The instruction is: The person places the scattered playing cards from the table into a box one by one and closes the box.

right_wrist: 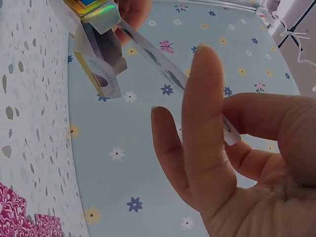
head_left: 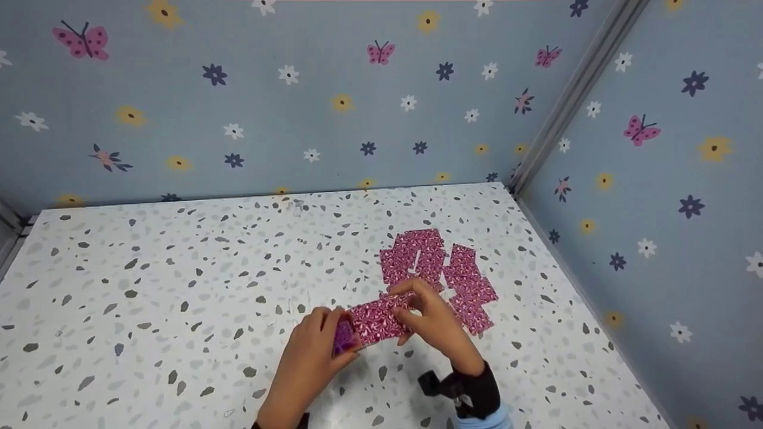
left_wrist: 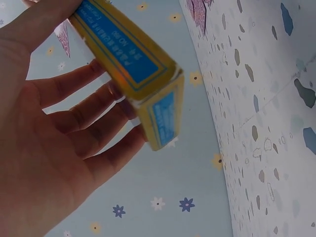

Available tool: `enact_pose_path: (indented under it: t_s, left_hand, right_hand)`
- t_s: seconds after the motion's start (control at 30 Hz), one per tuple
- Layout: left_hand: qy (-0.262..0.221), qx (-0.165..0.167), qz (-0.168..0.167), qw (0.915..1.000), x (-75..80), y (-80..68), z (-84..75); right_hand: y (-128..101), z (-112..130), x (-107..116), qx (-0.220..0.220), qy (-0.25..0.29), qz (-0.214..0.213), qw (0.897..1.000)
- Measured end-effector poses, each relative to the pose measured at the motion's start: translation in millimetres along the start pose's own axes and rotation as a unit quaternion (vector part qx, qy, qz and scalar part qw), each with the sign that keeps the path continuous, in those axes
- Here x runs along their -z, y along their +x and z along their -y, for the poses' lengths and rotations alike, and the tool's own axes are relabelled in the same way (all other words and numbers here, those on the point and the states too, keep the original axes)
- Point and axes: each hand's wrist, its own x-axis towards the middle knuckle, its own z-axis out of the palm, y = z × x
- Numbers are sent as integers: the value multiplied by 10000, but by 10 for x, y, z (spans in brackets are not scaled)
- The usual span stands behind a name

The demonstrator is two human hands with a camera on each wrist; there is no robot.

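Note:
My left hand (head_left: 310,351) grips a small card box (head_left: 346,335) with a purple face. In the left wrist view the box (left_wrist: 133,57) shows yellow edges and blue printed panels, with the fingertips along its side. My right hand (head_left: 438,328) pinches a playing card (head_left: 378,322) with a pink-and-white patterned back between thumb and fingers. The card spans from the right fingers to the mouth of the box. Seen from the right wrist, the box flaps (right_wrist: 106,61) stand open, and the card's thin white edge (right_wrist: 160,61) meets the box there.
Several pink-backed cards (head_left: 471,286) lie spread and overlapping on the speckled white table (head_left: 179,286), beyond and right of my hands. Blue walls (head_left: 334,131) with flowers and butterflies stand at the back and the right.

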Motion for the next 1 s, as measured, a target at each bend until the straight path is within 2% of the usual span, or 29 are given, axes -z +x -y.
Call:
enact_pose_path:
  t_s: [0.17,0.33,0.53,0.83,1.0]
  left_hand:
    - [-13,57,-12,10000,-2,4,-2]
    - [-69,158,14,9999,9,12,5]
    - [-55,61,-15,10000,6,22,-7]
    - [-31,26,-62,10000,5,22,-8]
    - [31,-56,-128,9999,-3,13,-4]
  right_hand:
    - [7,5,4,43,-51,-91,9999]
    - [-8,7,20,-133,-113,-116,9998]
    - [-8,-3,3,-120,-179,118,9997]
    - [-3,-14,-60,-45,-621,320,9975]
    - [-1,-13,-102,-18,-433,213,9988]
